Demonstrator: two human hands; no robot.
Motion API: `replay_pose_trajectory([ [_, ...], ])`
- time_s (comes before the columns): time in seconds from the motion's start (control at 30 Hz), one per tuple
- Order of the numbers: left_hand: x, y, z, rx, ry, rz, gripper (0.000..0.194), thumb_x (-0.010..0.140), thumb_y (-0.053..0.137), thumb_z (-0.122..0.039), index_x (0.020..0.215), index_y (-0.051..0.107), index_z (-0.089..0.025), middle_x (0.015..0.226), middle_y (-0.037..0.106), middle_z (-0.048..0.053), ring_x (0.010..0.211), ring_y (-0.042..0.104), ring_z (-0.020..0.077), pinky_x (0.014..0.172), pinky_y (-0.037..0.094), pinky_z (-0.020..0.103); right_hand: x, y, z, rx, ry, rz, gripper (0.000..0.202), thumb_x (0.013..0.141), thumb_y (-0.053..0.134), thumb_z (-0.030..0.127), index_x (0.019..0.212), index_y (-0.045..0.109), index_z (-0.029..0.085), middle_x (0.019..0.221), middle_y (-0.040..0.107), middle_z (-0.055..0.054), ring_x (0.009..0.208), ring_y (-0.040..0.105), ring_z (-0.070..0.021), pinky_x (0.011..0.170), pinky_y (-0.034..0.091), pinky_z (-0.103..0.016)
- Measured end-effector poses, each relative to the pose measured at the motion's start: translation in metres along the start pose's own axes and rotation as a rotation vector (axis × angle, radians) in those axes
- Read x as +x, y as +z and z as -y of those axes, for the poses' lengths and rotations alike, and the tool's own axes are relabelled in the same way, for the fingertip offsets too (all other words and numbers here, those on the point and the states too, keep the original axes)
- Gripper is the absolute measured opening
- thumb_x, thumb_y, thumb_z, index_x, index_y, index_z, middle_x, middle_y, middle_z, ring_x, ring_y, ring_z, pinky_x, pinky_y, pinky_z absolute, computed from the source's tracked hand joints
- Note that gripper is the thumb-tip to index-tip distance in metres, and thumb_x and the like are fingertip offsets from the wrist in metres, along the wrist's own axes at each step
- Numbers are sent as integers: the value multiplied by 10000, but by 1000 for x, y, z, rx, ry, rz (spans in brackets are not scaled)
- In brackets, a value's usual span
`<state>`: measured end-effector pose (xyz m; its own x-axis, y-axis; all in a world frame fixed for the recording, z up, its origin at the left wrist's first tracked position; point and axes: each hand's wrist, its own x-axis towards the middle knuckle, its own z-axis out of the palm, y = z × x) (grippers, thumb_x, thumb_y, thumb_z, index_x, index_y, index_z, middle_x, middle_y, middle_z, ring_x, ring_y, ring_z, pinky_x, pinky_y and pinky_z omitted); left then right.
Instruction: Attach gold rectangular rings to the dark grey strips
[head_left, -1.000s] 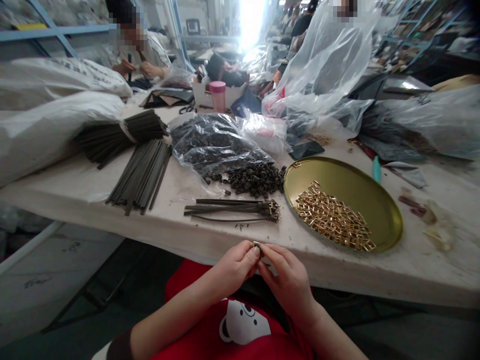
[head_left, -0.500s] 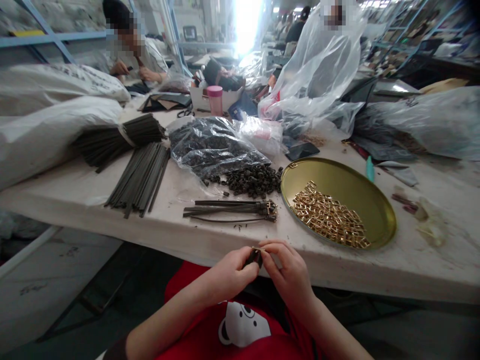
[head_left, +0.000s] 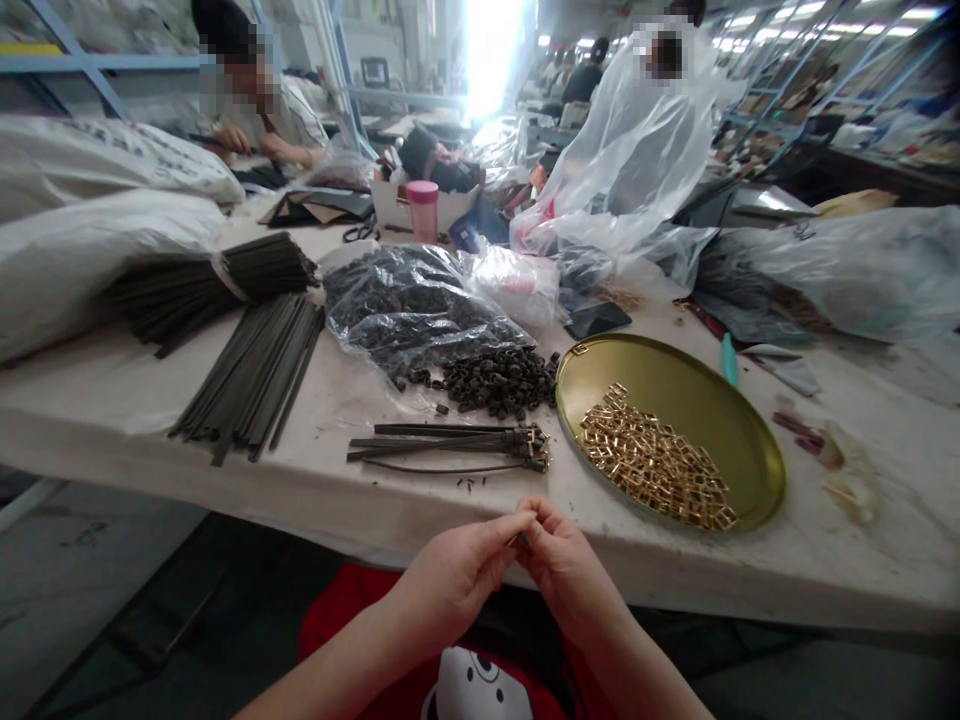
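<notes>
Above the table's front edge, my left hand (head_left: 474, 568) and my right hand (head_left: 559, 560) meet with fingertips pinched together. Between them only a sliver of a dark strap (head_left: 517, 541) shows; the fingers hide the rest. Just beyond lie several dark straps (head_left: 442, 443) with gold buckles at their right ends. To the right, a round gold tray (head_left: 701, 385) holds a heap of gold buckles (head_left: 652, 455). A pile of small black loops (head_left: 499, 383) spills from a clear plastic bag (head_left: 420, 300) behind the straps.
Loose dark strips (head_left: 251, 375) and a tied bundle (head_left: 214, 280) lie left, beside white sacks (head_left: 112, 225). A pink-lidded jar (head_left: 423, 212), scissors (head_left: 360, 232) and a teal-handled tool (head_left: 729, 358) are farther back. A co-worker (head_left: 255, 120) sits across the table.
My fingers have closed in around the small piece; its dark body and gold edge showed before and are now mostly covered. The whole view has shifted slightly.
</notes>
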<state>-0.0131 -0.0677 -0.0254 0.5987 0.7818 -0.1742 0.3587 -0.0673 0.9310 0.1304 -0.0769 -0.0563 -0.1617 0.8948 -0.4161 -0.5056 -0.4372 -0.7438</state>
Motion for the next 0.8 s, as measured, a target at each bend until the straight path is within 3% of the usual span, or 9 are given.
replay_pose_trajectory([
  [0.1, 5, -1, 5, -96, -18, -25, 292, 868, 385, -297, 1057, 586, -203, 751, 563, 3, 587, 463, 108, 591, 376, 203, 6, 3, -6, 30, 20, -14, 315, 653, 700, 382, 695, 448, 199, 582, 469, 57, 521, 447, -93, 513, 393, -208],
  [0.23, 11, -3, 18, -232, -100, -83, 253, 834, 427, -321, 951, 588, -165, 642, 492, -26, 527, 435, 93, 522, 349, 195, 15, -1, -8, -114, -16, -14, 266, 723, 627, 400, 746, 453, 200, 614, 477, 55, 536, 452, -89, 536, 388, -212],
  [0.33, 14, -7, 23, -352, -179, -98, 276, 813, 446, -381, 906, 574, -154, 547, 419, -57, 488, 395, 86, 480, 314, 190, 30, -11, 11, -483, -196, -27, 214, 801, 520, 405, 801, 483, 194, 637, 490, 34, 587, 481, -113, 586, 402, -237],
  [0.43, 17, -11, 22, -435, -238, -122, 309, 776, 478, -434, 860, 563, -149, 509, 379, -73, 471, 358, 80, 469, 293, 191, 60, -24, 43, -1077, -520, -192, 196, 862, 421, 350, 825, 518, 184, 709, 529, -8, 667, 508, -143, 624, 400, -246],
  [0.5, 20, -12, 20, -443, -261, -141, 328, 759, 482, -449, 851, 558, -144, 501, 373, -76, 467, 341, 78, 470, 286, 195, 85, -32, 63, -1549, -605, -270, 167, 872, 406, 271, 842, 541, 178, 798, 564, -38, 729, 528, -154, 666, 390, -249],
  [0.63, 22, -14, 21, -421, -285, -145, 346, 743, 478, -460, 850, 551, -139, 514, 388, -71, 475, 345, 80, 475, 281, 200, 125, -40, 79, -1788, -576, -237, 161, 832, 443, 158, 758, 584, 178, 771, 593, -56, 706, 547, -172, 635, 356, -258],
  [0.8, 19, -16, 19, -410, -301, -133, 331, 738, 485, -443, 844, 557, -138, 537, 398, -66, 475, 355, 78, 474, 287, 199, 138, -46, 80, -1908, -545, -189, 118, 804, 472, 129, 797, 580, 175, 786, 611, -61, 724, 559, -169, 624, 335, -246],
])
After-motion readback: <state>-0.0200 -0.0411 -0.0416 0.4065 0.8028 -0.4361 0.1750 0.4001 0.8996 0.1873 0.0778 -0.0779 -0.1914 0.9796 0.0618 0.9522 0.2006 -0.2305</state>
